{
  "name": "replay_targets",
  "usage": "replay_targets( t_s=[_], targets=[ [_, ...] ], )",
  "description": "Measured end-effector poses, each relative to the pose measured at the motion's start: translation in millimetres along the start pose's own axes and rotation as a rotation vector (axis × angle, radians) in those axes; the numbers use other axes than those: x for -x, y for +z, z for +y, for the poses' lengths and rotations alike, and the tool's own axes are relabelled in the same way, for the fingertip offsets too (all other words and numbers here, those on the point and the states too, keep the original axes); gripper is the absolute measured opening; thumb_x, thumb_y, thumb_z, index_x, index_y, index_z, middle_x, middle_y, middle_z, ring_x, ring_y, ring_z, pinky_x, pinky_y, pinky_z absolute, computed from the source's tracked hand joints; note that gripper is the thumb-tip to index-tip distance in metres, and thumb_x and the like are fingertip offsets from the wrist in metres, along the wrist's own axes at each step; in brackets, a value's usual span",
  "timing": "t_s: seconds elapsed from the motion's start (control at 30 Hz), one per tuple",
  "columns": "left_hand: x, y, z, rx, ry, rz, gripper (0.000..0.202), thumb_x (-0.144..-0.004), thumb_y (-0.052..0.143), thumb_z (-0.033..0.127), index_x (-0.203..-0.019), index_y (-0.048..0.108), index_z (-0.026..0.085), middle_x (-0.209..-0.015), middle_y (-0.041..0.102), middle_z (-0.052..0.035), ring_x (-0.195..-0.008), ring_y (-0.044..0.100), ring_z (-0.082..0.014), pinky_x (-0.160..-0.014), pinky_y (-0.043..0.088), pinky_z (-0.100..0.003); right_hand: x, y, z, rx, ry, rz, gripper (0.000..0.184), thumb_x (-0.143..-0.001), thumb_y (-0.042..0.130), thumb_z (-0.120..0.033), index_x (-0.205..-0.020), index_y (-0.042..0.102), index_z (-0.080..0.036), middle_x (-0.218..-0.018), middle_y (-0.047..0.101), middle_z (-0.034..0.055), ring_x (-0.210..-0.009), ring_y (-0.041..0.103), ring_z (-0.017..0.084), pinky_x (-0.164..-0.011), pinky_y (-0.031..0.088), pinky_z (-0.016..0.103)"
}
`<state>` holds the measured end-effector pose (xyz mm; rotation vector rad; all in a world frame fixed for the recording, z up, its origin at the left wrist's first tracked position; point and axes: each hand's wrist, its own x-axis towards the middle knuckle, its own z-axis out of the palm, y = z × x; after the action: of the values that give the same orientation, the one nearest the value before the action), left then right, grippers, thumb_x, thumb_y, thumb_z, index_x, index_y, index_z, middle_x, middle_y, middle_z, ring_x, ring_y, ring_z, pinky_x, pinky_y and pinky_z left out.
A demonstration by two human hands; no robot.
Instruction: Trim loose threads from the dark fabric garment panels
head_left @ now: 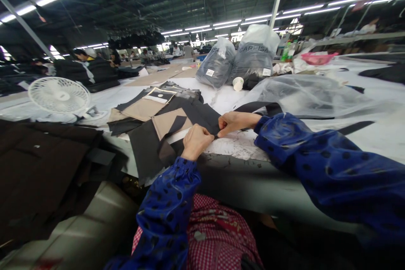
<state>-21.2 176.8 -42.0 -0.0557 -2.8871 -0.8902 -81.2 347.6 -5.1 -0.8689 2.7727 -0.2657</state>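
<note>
At the table's front edge my two hands nearly meet, fingertips pinched. My left hand (197,140) is closed at the edge of a dark fabric piece, beside a dark strip (177,124) that curls over a beige panel (164,121). My right hand (236,121) is closed on the right end of the same dark fabric piece (204,116), its thumb and forefinger pressed together. The exact edge in the fingertips is small and partly hidden. Behind lies a stack of dark and beige cut pieces (142,109), with a white-and-black patch on top.
A white fan (60,95) stands at left, above a pile of dark brown fabric (41,168). Filled plastic bags (253,57) and a paper cup (238,83) are at the back. Clear plastic sheeting (310,95) and a dark strip (356,127) lie to the right.
</note>
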Motion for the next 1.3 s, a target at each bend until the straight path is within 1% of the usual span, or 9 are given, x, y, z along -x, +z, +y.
replay_targets(
  t_s=[0.13, 0.23, 0.37, 0.53, 0.8, 0.93, 1.03, 1.13, 1.3],
  targets=[
    [2, -1.5, 1, 0.014, -0.007, -0.015, 0.015, -0.069, 0.063, 0.031, -0.071, 0.075, 0.021, -0.081, 0.073, -0.007, -0.081, 0.064, -0.0232, -0.065, 0.044, -0.031, -2, -1, -11, 0.123, -0.01, 0.038, 0.026, -0.071, 0.071, -0.039, -0.075, 0.06, -0.016, -0.071, 0.061, 0.0027, -0.069, 0.053, 0.016, -0.058, 0.034, 0.026],
    [2, -2.8, 1, 0.024, -0.011, -0.025, 0.013, -0.069, 0.064, 0.03, -0.07, 0.074, 0.022, -0.079, 0.073, -0.0064, -0.081, 0.064, -0.0237, -0.066, 0.044, -0.031, -3, 1, -10, 0.03, -0.132, 0.026, 0.016, -0.07, 0.068, -0.028, -0.076, 0.059, -0.016, -0.071, 0.059, 0.0006, -0.067, 0.052, 0.014, -0.059, 0.035, 0.024],
    [2, -4.2, 0, 0.035, -0.004, -0.03, 0.012, -0.07, 0.064, 0.027, -0.068, 0.074, 0.021, -0.073, 0.071, -0.0056, -0.079, 0.063, -0.0232, -0.065, 0.043, -0.031, -4, 7, 0, -0.199, -0.205, -0.002, 0.026, -0.072, 0.065, -0.039, -0.079, 0.058, -0.016, -0.069, 0.057, -0.0009, -0.065, 0.05, 0.013, -0.057, 0.036, 0.023],
    [0, -3.3, -2, 0.045, 0.014, -0.046, 0.014, -0.07, 0.064, 0.028, -0.068, 0.075, 0.019, -0.068, 0.067, -0.0048, -0.075, 0.061, -0.0217, -0.061, 0.041, -0.029, -6, 12, 2, -0.19, -0.189, 0.053, 0.036, -0.07, 0.066, -0.051, -0.074, 0.059, -0.016, -0.064, 0.055, -0.0019, -0.062, 0.047, 0.013, -0.055, 0.032, 0.024],
    [9, -11.9, -15, 0.093, 0.182, -0.095, 0.028, -0.082, 0.053, 0.03, -0.065, 0.072, 0.017, -0.054, 0.058, 0.0004, -0.065, 0.058, -0.0166, -0.059, 0.039, -0.026, -3, 10, -5, -0.106, -0.148, 0.073, 0.03, -0.073, 0.067, -0.045, -0.076, 0.061, -0.016, -0.067, 0.057, -0.0014, -0.064, 0.049, 0.013, -0.056, 0.031, 0.024],
    [28, -4.5, -20, 0.237, 0.215, 0.14, 0.014, -0.08, 0.058, 0.019, -0.087, 0.07, 0.017, -0.081, 0.07, -0.0014, -0.076, 0.062, -0.0155, -0.071, 0.044, -0.026, -4, 10, -6, -0.094, -0.139, 0.064, 0.032, -0.073, 0.067, -0.047, -0.077, 0.06, -0.016, -0.068, 0.057, -0.0012, -0.064, 0.048, 0.012, -0.055, 0.031, 0.024],
    [38, 5.3, -20, 0.089, 0.231, 0.31, 0.009, -0.079, 0.064, 0.023, -0.086, 0.067, 0.019, -0.09, 0.069, -0.0035, -0.093, 0.059, -0.0208, -0.082, 0.044, -0.031, -3, 9, -6, -0.09, -0.136, 0.059, 0.032, -0.073, 0.067, -0.047, -0.077, 0.06, -0.016, -0.068, 0.058, -0.0009, -0.064, 0.049, 0.012, -0.056, 0.031, 0.024],
    [39, 12.6, -18, -0.136, 0.21, 0.347, 0.013, -0.082, 0.063, 0.03, -0.074, 0.068, 0.02, -0.089, 0.067, -0.0051, -0.1, 0.056, -0.0258, -0.085, 0.041, -0.037, -2, 9, -7, -0.09, -0.145, 0.056, 0.033, -0.074, 0.066, -0.048, -0.078, 0.06, -0.017, -0.07, 0.059, -0.0003, -0.065, 0.05, 0.013, -0.056, 0.032, 0.024],
    [29, 14.5, -15, -0.157, 0.082, 0.29, 0.021, -0.083, 0.056, 0.029, -0.068, 0.068, 0.02, -0.087, 0.069, -0.0062, -0.096, 0.058, -0.0259, -0.083, 0.04, -0.039, -3, 11, -5, -0.081, -0.163, 0.074, 0.033, -0.074, 0.065, -0.049, -0.076, 0.058, -0.017, -0.069, 0.057, -0.0008, -0.064, 0.048, 0.013, -0.055, 0.031, 0.024]
  ],
)
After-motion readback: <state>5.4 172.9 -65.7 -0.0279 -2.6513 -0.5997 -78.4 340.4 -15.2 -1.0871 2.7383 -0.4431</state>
